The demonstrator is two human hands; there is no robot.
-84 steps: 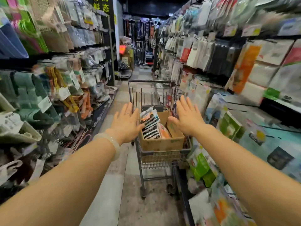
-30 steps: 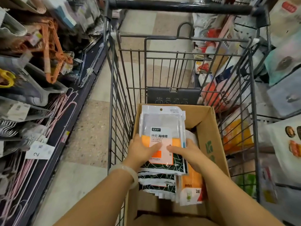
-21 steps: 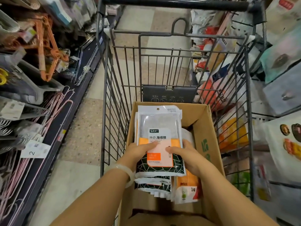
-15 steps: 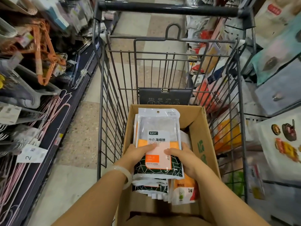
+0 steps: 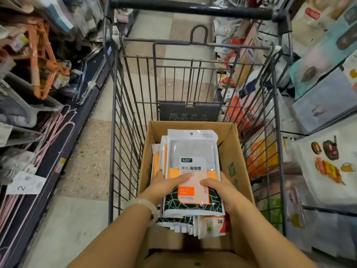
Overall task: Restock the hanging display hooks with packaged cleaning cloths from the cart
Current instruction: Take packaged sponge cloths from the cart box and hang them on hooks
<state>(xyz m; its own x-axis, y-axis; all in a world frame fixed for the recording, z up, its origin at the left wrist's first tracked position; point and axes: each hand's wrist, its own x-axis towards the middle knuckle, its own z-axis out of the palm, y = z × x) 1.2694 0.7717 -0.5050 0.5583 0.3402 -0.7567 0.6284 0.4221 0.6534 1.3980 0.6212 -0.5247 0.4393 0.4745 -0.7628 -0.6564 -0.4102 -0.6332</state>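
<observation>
Shop aisle seen from above, with a speckled tile floor [image 5: 83, 161] between crowded shelves. On the left shelf hang orange hangers [image 5: 38, 60] and pink hangers [image 5: 52, 130]; on the right are packaged goods in pale bags. A wire cart [image 5: 131, 105] stands in the aisle, its dark push bar [image 5: 193, 9] at the far end. Inside the cart sits an open cardboard box [image 5: 233, 157]. A stack of packaged cleaning cloths [image 5: 193, 151] lies in the box, white packets with a hang hole at the top, orange and dark green patterned print below. Both hands grip the top packets by their lower part: the left hand [image 5: 166, 185], with a pale bracelet [image 5: 143, 205] at the wrist, has its thumb laid across the label, and the right hand [image 5: 218, 188] curls round the right edge.
</observation>
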